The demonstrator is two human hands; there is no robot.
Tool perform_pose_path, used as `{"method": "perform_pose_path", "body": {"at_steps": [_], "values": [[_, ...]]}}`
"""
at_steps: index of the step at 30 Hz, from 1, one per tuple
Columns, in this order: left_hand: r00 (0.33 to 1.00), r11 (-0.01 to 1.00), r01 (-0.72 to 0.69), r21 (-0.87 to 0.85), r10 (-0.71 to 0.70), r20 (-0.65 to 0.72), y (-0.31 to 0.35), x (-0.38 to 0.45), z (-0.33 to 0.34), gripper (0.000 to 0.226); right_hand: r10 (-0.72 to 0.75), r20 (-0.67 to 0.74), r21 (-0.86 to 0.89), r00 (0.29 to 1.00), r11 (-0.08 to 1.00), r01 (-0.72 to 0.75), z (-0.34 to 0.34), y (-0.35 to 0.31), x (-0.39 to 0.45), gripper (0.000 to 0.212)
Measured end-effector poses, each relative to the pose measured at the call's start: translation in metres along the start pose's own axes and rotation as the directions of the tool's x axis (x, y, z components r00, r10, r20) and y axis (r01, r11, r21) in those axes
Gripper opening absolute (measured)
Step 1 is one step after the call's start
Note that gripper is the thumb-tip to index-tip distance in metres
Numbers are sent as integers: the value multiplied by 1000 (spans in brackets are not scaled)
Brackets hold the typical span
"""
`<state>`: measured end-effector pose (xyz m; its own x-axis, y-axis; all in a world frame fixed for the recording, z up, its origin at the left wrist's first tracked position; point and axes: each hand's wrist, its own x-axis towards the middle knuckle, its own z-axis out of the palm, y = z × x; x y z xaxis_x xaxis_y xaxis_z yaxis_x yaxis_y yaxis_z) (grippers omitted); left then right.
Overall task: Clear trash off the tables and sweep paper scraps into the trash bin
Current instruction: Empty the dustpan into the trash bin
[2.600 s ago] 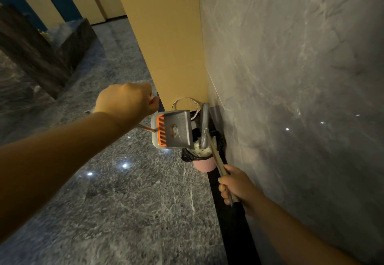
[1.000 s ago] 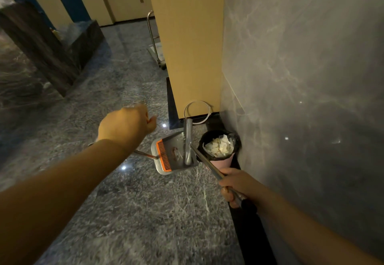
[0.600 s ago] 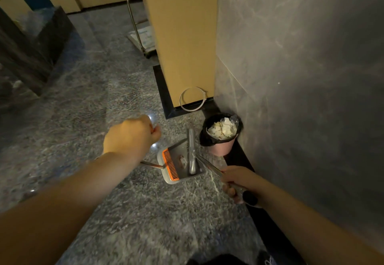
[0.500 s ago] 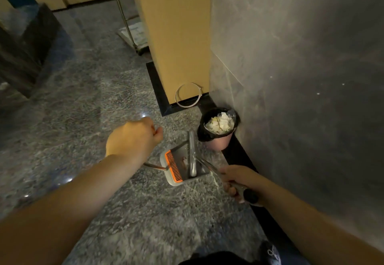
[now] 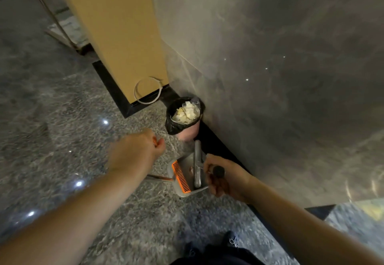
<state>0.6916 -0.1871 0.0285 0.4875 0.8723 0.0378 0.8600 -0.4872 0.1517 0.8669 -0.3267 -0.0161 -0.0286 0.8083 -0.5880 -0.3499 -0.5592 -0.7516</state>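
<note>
Right hand [image 5: 225,178]: grip curled round broom handle. Left hand [image 5: 137,150]: grip fisted on dustpan [image 5: 188,176] handle, pan low over floor. Trash bin [image 5: 184,116]: beyond, against wall, holding paper scraps. Step: emptying apparently finished. Next: likely setting tools down.

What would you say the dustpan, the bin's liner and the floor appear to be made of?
Dustpan: likely grey plastic, matte, with an orange comb edge. Bin liner: thin black plastic film, crinkled and glossy, over a pink bin. Floor: polished grey veined stone or tile, reflecting ceiling lights.
</note>
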Motion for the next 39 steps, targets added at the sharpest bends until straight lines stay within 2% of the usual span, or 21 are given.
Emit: {"method": "perform_pose_path", "body": {"at_steps": [3,6,8,12,15,16,20,23,27,29,32,33,36,39], "values": [[999,999,-18,-38,19,37,23,6,7,33,-56,1,60,998,997,56,-15,2,1,60],[997,997,-39,-59,44,71,49,14,9,34,-116,26,79,993,990,114,-31,9,0,102],[993,996,-56,-65,62,99,65,19,11,37,-176,57,77,983,982,171,-39,10,-2,108],[987,993,-91,-78,100,122,89,29,18,37,-258,14,69,966,964,256,-55,2,-11,90],[980,984,-144,-104,156,122,107,36,21,36,-310,-77,-36,948,951,308,-66,-8,-15,35],[978,980,-153,-127,169,123,113,38,21,36,-316,-106,-71,943,948,309,-70,-11,-16,23],[972,963,-186,-194,209,110,131,46,24,35,-301,-247,-211,921,945,252,-89,-21,-24,27],[972,961,-187,-206,212,106,138,53,29,34,-439,-313,-530,842,817,228,-109,-28,-32,29],[970,968,-223,-113,232,74,137,62,39,33,-518,-383,-655,765,736,170,-130,-36,-34,9],[970,973,-215,-87,223,97,136,68,40,34,-575,-413,-735,707,668,114,-137,-38,-33,16],[966,980,-188,-66,196,166,131,81,44,36,-642,-450,-698,621,686,203,-136,-47,-33,11],[963,980,-191,-59,199,181,129,86,46,36,-645,-473,-655,600,713,250,-133,-51,-34,16],[951,972,-235,-33,236,199,118,102,51,36,-581,-560,-490,590,807,329,-119,-66,-37,21],[942,958,-287,-4,283,182,103,114,53,34,-575,-594,-409,563,818,403,-105,-80,-35,14]]}}
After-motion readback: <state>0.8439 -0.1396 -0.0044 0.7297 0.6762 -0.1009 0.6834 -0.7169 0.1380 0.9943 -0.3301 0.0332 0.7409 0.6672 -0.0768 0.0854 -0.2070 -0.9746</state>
